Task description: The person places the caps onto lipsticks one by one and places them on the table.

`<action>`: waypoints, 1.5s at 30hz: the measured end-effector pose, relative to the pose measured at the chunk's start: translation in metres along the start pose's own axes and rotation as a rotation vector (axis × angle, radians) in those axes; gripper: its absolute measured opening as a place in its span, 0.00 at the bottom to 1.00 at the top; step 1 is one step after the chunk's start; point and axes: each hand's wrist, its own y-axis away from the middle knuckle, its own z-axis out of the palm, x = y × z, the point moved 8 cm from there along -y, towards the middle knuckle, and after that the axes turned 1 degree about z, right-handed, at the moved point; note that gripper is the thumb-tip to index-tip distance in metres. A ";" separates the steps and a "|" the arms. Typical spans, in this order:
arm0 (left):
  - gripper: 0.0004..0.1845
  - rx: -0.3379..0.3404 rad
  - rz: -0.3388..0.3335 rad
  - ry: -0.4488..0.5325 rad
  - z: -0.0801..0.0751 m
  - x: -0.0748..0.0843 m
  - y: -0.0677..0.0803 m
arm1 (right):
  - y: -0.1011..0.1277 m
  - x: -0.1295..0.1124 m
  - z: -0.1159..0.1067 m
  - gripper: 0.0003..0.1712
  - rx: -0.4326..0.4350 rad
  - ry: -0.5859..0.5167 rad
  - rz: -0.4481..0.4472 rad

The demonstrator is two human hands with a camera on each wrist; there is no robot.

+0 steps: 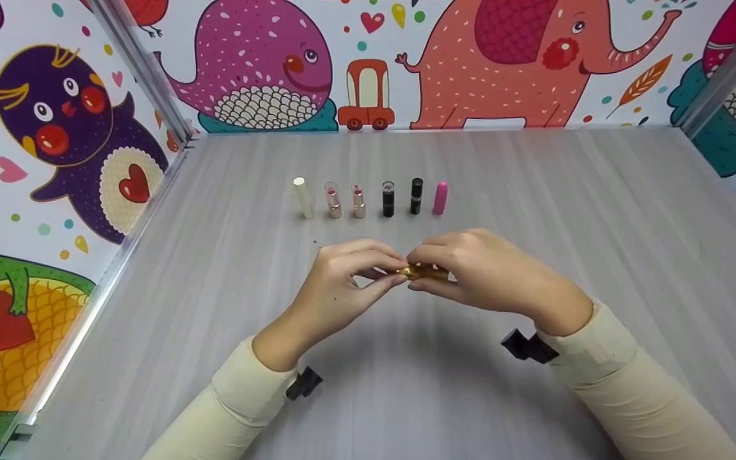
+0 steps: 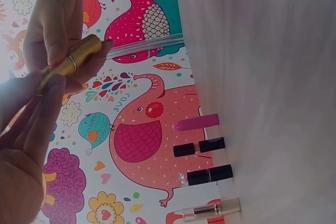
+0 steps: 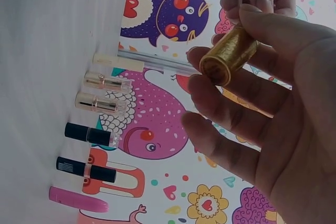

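A small gold lipstick tube [image 1: 423,273] is held level above the grey table [image 1: 534,211], between both hands. My left hand [image 1: 368,268] pinches its left end with fingertips; my right hand [image 1: 444,268] grips its right part with thumb and fingers. The left wrist view shows the gold tube [image 2: 71,62] with a ring seam, pinched from both ends. In the right wrist view the gold tube's [image 3: 227,55] flat end faces the camera between thumb and curled fingers.
A row of several upright lipsticks stands farther back: a cream one [image 1: 303,197], two clear-capped gold ones [image 1: 332,200], two black ones [image 1: 388,199] and a pink one [image 1: 439,197]. Cartoon-printed walls [image 1: 55,160] enclose the table on three sides.
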 end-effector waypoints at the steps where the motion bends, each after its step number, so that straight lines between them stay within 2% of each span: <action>1: 0.05 -0.001 0.004 -0.003 0.000 0.000 0.000 | 0.000 0.001 0.000 0.09 -0.004 -0.003 0.004; 8: 0.04 0.025 0.030 -0.058 -0.007 0.000 -0.001 | 0.001 0.011 -0.002 0.11 -0.036 -0.024 0.054; 10: 0.03 0.027 0.030 -0.125 -0.011 0.000 -0.001 | 0.002 0.015 -0.004 0.11 -0.041 -0.025 0.085; 13: 0.02 0.015 0.021 -0.286 -0.016 -0.002 -0.003 | 0.004 0.023 -0.009 0.12 -0.033 -0.019 0.139; 17: 0.06 -0.018 -0.014 -0.485 -0.023 -0.008 -0.005 | 0.007 0.033 -0.015 0.14 -0.003 -0.025 0.200; 22: 0.16 -0.030 -0.106 -0.598 -0.037 -0.019 -0.006 | 0.010 0.050 -0.023 0.13 0.067 -0.065 0.266; 28: 0.35 -0.034 -0.244 -0.674 -0.059 -0.032 -0.005 | 0.018 0.080 -0.037 0.14 0.214 -0.081 0.394; 31: 0.45 -0.068 -0.312 -0.704 -0.068 -0.040 -0.003 | 0.026 0.097 -0.042 0.15 0.290 -0.085 0.461; 34: 0.50 -0.110 -0.389 -0.706 -0.076 -0.048 0.000 | 0.035 0.115 -0.046 0.14 0.357 -0.101 0.528; 38: 0.52 -0.151 -0.464 -0.706 -0.082 -0.057 0.003 | 0.049 0.139 -0.050 0.15 0.430 -0.120 0.628; 45: 0.49 -0.147 -0.484 -0.703 -0.085 -0.062 0.004 | 0.070 0.174 -0.045 0.18 0.481 -0.178 0.780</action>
